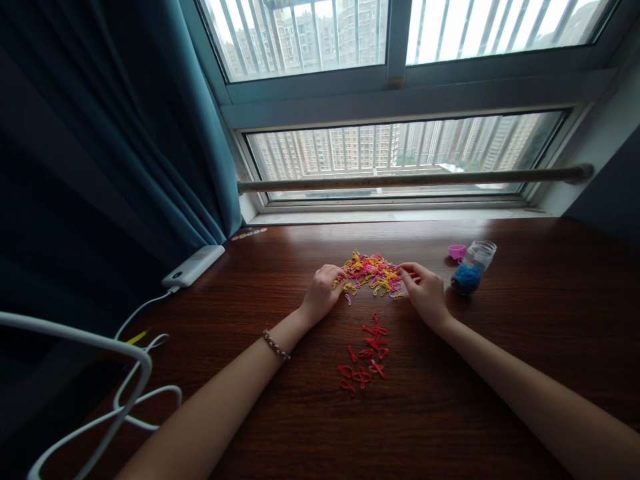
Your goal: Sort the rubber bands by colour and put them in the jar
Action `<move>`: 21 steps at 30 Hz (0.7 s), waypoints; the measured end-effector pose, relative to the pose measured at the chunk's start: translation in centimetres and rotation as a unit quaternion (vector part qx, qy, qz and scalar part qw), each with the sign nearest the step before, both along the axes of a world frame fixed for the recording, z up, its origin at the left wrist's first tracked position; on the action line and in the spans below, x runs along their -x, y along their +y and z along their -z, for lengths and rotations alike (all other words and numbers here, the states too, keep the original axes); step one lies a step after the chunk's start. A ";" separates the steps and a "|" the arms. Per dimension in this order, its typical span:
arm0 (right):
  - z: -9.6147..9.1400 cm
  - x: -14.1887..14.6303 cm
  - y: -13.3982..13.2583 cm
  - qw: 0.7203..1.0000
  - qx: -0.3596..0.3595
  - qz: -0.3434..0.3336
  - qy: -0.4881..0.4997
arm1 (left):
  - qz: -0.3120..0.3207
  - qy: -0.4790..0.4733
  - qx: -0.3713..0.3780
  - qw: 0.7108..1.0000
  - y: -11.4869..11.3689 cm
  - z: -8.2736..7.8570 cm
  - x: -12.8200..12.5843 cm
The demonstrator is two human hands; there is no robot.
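**Red, Yellow and Pink over Dark Reddish Brown**

The heaped loops mix yellow, pink and red; the separate loops are red. Blue contents show through a clear jar. The small cup is pink. Streaky grain patterns the reddish-brown table. The curtain is deep blue, the cable white, the bracelet plaited in brown and pale tones.

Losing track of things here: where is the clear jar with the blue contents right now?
In the head view, the clear jar is on the wooden table, just right of the right hand, with a small pink piece at its left.
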State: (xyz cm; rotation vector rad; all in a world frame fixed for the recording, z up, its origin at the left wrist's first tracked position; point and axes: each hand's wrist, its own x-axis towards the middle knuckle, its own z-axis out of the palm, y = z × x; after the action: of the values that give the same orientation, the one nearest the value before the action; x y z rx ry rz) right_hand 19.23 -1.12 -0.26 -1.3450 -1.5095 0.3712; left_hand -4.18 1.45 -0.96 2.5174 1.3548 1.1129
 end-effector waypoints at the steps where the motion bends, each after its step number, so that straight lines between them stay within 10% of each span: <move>1: 0.2 -0.4 0.4 1.000 0.006 0.009 -0.013 | -0.006 -0.006 0.001 1.000 0.0 0.0 0.0; 21: 2.6 -1.9 2.1 0.981 0.045 0.023 -0.186 | 0.068 -0.108 0.041 0.991 -0.9 -0.6 -0.3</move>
State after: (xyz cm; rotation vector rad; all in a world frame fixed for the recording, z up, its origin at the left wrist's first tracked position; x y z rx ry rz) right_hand 21.14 0.98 -2.86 -1.5833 -1.7794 0.1639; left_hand -3.92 0.50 -0.32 2.3138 1.1316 1.2325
